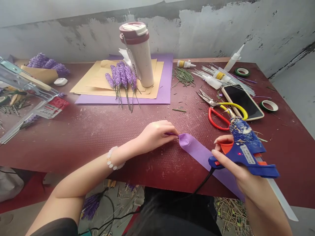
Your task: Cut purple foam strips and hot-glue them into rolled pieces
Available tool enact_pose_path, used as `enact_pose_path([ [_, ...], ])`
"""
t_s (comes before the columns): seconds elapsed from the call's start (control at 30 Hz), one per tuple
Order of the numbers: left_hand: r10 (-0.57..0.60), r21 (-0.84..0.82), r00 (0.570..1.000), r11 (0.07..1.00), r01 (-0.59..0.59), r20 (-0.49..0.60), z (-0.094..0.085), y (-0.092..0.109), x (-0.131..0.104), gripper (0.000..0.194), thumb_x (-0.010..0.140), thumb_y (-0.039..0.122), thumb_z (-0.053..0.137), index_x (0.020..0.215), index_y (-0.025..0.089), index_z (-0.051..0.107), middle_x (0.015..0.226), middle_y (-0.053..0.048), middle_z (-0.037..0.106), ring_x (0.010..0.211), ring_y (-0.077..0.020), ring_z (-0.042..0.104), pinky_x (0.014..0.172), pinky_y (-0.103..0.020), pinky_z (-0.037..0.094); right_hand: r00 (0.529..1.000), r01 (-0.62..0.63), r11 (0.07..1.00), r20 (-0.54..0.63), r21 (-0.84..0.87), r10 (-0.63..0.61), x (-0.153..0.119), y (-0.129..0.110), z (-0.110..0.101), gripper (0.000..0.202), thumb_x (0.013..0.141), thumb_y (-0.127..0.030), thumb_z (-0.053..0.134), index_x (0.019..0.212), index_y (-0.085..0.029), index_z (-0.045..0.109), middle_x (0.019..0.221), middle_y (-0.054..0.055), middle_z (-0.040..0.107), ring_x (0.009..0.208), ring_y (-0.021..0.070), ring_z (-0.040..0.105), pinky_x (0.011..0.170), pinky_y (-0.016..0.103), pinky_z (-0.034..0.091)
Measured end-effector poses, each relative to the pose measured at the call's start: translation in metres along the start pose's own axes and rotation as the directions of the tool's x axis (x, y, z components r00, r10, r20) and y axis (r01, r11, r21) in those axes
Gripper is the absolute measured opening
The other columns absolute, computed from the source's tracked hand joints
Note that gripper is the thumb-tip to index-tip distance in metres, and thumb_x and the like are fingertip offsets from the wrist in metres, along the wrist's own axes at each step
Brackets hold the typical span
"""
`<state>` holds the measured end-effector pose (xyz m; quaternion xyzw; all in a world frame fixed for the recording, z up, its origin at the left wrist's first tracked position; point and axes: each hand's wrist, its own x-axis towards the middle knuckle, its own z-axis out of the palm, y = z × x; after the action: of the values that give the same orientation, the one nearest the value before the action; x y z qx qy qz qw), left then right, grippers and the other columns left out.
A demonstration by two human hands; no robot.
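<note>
Between the fingertips of my left hand (pixel 163 133) is pinched the gathered end of a purple paper strip (pixel 200 152). The strip runs right and toward me, passing beneath my right hand (pixel 242 173). That hand is wrapped round a blue hot glue gun (pixel 246 149) with an orange trigger and a small red light. Its nozzle points away from me, over the scissors (pixel 219 109) with red and yellow handles. A translucent glue stick (pixel 283 200) sticks out of the gun's back, and a black cord hangs from it.
A tumbler (pixel 141 59) and several lavender stems (pixel 123 78) stand or lie on brown and purple paper (pixel 164 88). At right are a phone (pixel 243 101), green tape (pixel 269 105), glue bottles (pixel 232 59) and wires. A clear stand (pixel 27 82) is at left.
</note>
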<state>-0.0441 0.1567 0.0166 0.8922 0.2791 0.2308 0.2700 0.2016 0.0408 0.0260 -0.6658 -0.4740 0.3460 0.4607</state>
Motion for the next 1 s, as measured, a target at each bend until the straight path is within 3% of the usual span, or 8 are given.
enact_pose_path([
  [0.1,-0.085,0.048,0.996,0.995,0.086,-0.031,0.003,-0.004,0.000,0.012,0.095,0.019,0.064,0.087,0.017,0.073,0.084,-0.003,0.073,0.078,-0.0137,0.068,0.072,-0.025,0.052,1.000,-0.026,0.996,-0.005,0.083,0.027,-0.004,-0.003,-0.002,0.032,0.075,-0.041,0.085,0.100,-0.029,0.069,0.092,-0.001,0.069,0.079,0.0168,0.069,0.068,0.026,0.059],
  [0.23,-0.116,0.114,0.991,0.986,0.123,-0.067,0.006,-0.008,0.000,0.011,0.094,0.018,0.065,0.087,0.017,0.073,0.082,-0.002,0.072,0.074,-0.0140,0.067,0.068,-0.024,0.050,0.996,-0.001,0.986,0.087,0.168,-0.013,-0.007,-0.001,-0.004,0.030,0.083,-0.042,0.080,0.109,-0.032,0.069,0.105,0.001,0.072,0.093,0.0178,0.073,0.079,0.024,0.062],
  [0.43,-0.108,0.205,0.991,0.971,0.121,-0.076,0.007,-0.012,0.001,0.010,0.094,0.020,0.065,0.089,0.018,0.074,0.085,-0.003,0.073,0.079,-0.0156,0.068,0.071,-0.025,0.051,0.982,-0.021,0.999,0.185,-0.034,0.027,-0.001,-0.008,-0.006,0.043,0.071,-0.045,0.087,0.108,-0.028,0.074,0.114,0.006,0.079,0.103,0.0287,0.076,0.089,0.038,0.064],
  [0.63,-0.113,0.227,0.989,0.965,0.133,-0.099,0.007,-0.018,0.001,0.014,0.097,0.022,0.062,0.094,0.019,0.075,0.087,-0.003,0.075,0.082,-0.0163,0.069,0.074,-0.027,0.055,0.979,-0.165,0.986,0.126,0.020,0.162,0.009,0.001,-0.006,0.046,0.064,-0.057,0.087,0.098,-0.026,0.080,0.122,0.009,0.078,0.112,0.0347,0.073,0.094,0.045,0.061],
  [0.8,-0.039,0.175,0.975,0.981,0.078,-0.218,0.008,-0.015,0.000,0.017,0.099,0.025,0.060,0.095,0.018,0.076,0.087,-0.004,0.075,0.078,-0.0131,0.068,0.073,-0.025,0.055,0.987,-0.132,0.991,0.094,-0.028,0.134,0.009,0.010,-0.007,0.042,0.070,-0.053,0.084,0.102,-0.025,0.078,0.119,0.009,0.079,0.106,0.0332,0.075,0.092,0.046,0.061],
  [0.93,0.022,0.139,0.947,0.990,0.024,-0.319,0.008,-0.010,0.001,0.017,0.099,0.025,0.060,0.096,0.017,0.076,0.087,-0.005,0.075,0.077,-0.0122,0.068,0.071,-0.023,0.056,0.948,-0.100,0.994,0.300,-0.044,0.109,0.008,-0.001,-0.009,0.038,0.075,-0.047,0.080,0.104,-0.023,0.079,0.105,0.009,0.082,0.086,0.0298,0.078,0.078,0.042,0.064],
  [1.0,0.029,0.125,0.942,0.992,0.014,-0.333,0.007,-0.008,0.002,0.017,0.099,0.025,0.061,0.095,0.017,0.075,0.086,-0.005,0.075,0.077,-0.0120,0.068,0.071,-0.022,0.056,0.931,-0.115,0.991,0.341,-0.072,0.133,0.009,-0.007,-0.007,0.040,0.074,-0.046,0.080,0.106,-0.022,0.079,0.103,0.009,0.083,0.086,0.0305,0.079,0.079,0.042,0.065],
])
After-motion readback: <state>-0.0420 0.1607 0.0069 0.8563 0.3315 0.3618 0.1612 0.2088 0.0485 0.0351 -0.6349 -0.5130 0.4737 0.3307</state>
